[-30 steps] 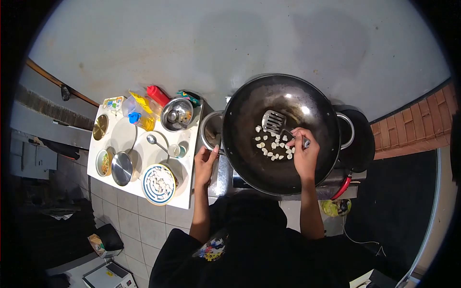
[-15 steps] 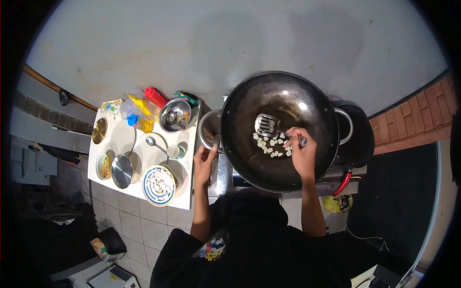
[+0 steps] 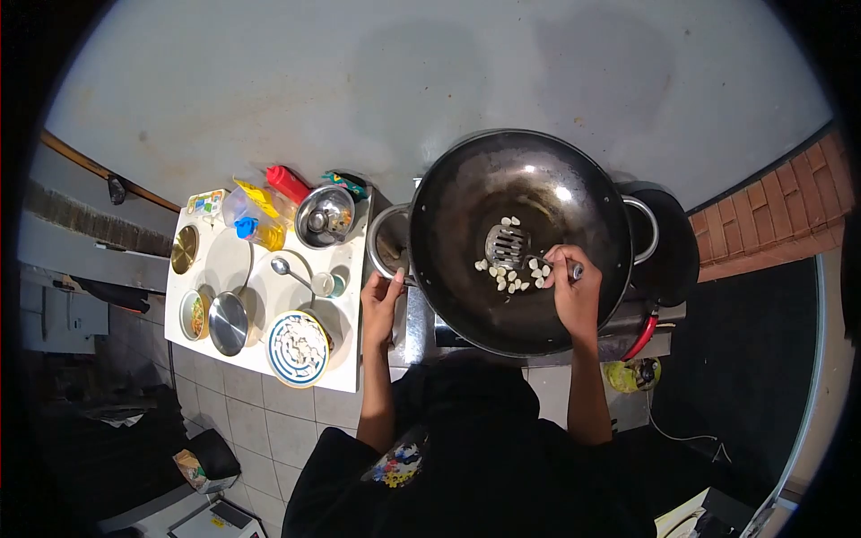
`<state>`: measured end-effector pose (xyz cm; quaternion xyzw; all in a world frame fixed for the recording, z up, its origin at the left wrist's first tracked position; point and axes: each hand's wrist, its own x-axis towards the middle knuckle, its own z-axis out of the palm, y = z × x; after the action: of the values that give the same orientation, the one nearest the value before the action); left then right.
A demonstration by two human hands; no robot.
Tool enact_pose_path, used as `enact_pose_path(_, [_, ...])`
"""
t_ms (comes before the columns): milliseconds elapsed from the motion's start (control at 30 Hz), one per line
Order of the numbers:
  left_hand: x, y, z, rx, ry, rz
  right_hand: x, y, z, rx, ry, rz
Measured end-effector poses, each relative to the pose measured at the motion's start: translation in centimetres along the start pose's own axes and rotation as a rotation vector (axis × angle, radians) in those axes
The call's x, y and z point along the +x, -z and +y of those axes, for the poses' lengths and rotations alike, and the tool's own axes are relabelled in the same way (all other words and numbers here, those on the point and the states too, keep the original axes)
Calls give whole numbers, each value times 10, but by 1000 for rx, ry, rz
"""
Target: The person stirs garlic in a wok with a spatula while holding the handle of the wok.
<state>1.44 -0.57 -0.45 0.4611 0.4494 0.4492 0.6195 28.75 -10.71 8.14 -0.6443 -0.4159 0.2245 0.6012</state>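
Observation:
A large dark wok [image 3: 466, 179] sits before me with a metal loop handle at each side. My left hand [image 3: 380, 307] is closed on the left loop handle [image 3: 378, 247], thumb along its near end. Inside the wok, my right hand [image 3: 575, 291] grips the handle of a slotted metal spatula [image 3: 505, 246], whose slotted head rests near the wok's bottom. Small pale slices [image 3: 513, 282], perhaps garlic, lie mostly on the near side of the spatula; a few are just beyond it. Oil glistens at the bottom.
On the white table [image 3: 202, 260] at left stand a plate of white pieces [image 3: 299, 348], a steel bowl [image 3: 326, 216], a red bottle [image 3: 288, 185], a blue-capped oil jug [image 3: 260, 231] and a spoon [image 3: 283, 268]. A dark round lid-like thing [image 3: 673, 238] is behind the right handle.
The spatula has shifted slightly right and toward me, spreading the slices, with a few now on its far side. My left hand stays on the wok handle.

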Motion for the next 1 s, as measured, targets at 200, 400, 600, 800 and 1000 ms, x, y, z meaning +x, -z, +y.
enact_pose_path(200, [0, -2, 2, -37, 13, 4, -4, 7, 0, 105, -47, -43])
enact_pose_path(400, [-2, -6, 7, -40, 19, 18, -6, 8, -1, 88, -48, -6])
enact_pose_path(600, [-1, -7, 4, -53, 6, 18, -6, 11, -2, 97, -63, -22])
enact_pose_path(800, [-2, -5, 3, -37, 11, 15, -9, 8, -3, 100, -55, 12])
enact_pose_path(1000, [-2, -6, 2, -60, 14, 15, -8, 3, 0, 72, -5, 35])
